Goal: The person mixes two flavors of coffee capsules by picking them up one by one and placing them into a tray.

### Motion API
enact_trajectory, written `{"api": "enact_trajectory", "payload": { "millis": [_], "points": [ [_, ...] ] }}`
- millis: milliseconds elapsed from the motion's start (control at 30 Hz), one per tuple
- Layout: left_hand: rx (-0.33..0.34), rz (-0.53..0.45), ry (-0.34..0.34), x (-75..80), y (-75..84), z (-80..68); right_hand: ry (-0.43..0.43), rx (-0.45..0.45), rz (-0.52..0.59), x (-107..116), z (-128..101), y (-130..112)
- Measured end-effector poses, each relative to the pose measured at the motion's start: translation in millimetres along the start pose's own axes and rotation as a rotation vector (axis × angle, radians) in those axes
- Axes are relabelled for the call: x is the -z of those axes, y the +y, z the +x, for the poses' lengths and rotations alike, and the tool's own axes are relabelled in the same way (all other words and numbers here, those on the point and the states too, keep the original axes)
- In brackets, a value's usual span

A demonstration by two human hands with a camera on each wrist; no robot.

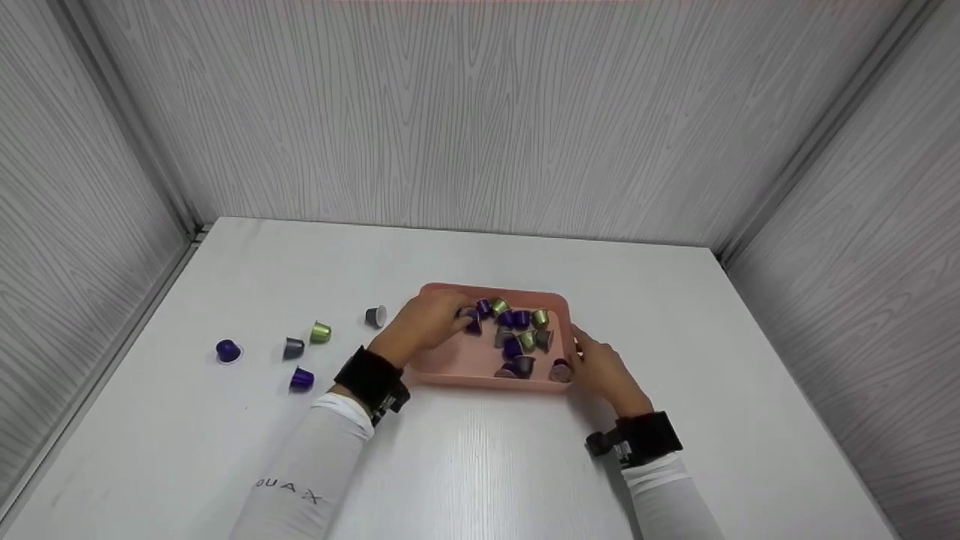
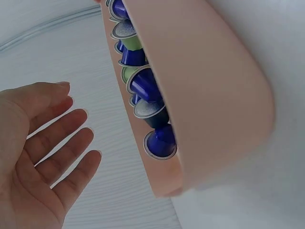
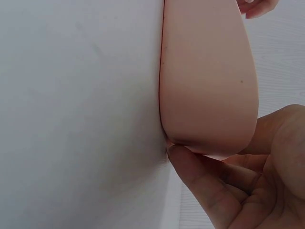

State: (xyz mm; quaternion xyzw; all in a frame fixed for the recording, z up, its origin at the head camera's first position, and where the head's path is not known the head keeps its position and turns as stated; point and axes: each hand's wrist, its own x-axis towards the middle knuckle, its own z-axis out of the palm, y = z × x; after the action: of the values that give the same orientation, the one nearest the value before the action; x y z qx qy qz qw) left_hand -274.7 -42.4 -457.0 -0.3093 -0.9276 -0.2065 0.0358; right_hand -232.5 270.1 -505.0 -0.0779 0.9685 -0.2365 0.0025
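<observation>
Both hands at the pink tray (image 1: 450, 367) of coffee capsules (image 1: 517, 330).

Right hand (image 1: 604, 371) grips the tray's right rim, thumb against its wall. Left hand (image 1: 427, 324), fingers straight and holding nothing, hovers over the tray's left end, just beside the capsules. Five loose capsules (image 1: 300, 349) lie on the table (image 1: 675, 315), left of that hand.

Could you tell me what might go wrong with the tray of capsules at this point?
The right hand holds only the edge of the pink tray, so it might tip or slide. The capsules in the tray lie loose and could roll as the open left hand reaches among them. The capsules on the table could be knocked by the sleeve.
</observation>
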Motion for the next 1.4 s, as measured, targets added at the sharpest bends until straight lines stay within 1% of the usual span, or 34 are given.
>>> {"api": "enact_trajectory", "payload": {
  "millis": [133, 167, 333, 433, 567, 667, 833, 967, 1067, 1233, 1400],
  "points": [
    [-0.010, -0.002, 0.044, 6.8, -5.5, -12.6, 0.006, -0.001, 0.003, 0, 0, 0],
    [-0.017, 0.014, 0.058, 8.0, -7.4, -15.8, 0.007, 0.003, 0.000, 0, 0, 0],
    [-0.012, 0.048, 0.116, 12.2, -18.2, -32.1, 0.003, 0.017, -0.015, 0, -1, -1],
    [-0.012, 0.039, 0.163, 14.3, -24.9, -41.7, 0.004, 0.013, -0.012, 0, 0, -1],
    [-0.035, 0.028, 0.241, 16.1, -33.3, -53.9, 0.004, 0.001, -0.003, 0, -1, -1],
    [-0.037, 0.043, 0.276, 16.7, -39.7, -62.9, 0.000, 0.009, -0.005, 0, -1, -1],
    [0.022, 0.095, 0.294, 18.2, -47.9, -77.4, -0.003, 0.019, -0.003, 0, -1, 0],
    [0.065, 0.145, 0.306, 19.8, -54.2, -88.5, -0.003, 0.008, -0.003, 0, -1, -1],
    [0.103, 0.163, 0.303, 20.7, -59.1, -97.4, -0.005, 0.001, -0.009, -1, -1, 0],
    [0.172, 0.171, 0.281, 21.9, -66.7, -111.4, -0.008, 0.018, -0.010, -1, -1, 1],
    [0.221, 0.151, 0.288, 23.6, -75.2, -123.1, -0.013, 0.021, -0.001, -1, -2, 1]
  ]
}}
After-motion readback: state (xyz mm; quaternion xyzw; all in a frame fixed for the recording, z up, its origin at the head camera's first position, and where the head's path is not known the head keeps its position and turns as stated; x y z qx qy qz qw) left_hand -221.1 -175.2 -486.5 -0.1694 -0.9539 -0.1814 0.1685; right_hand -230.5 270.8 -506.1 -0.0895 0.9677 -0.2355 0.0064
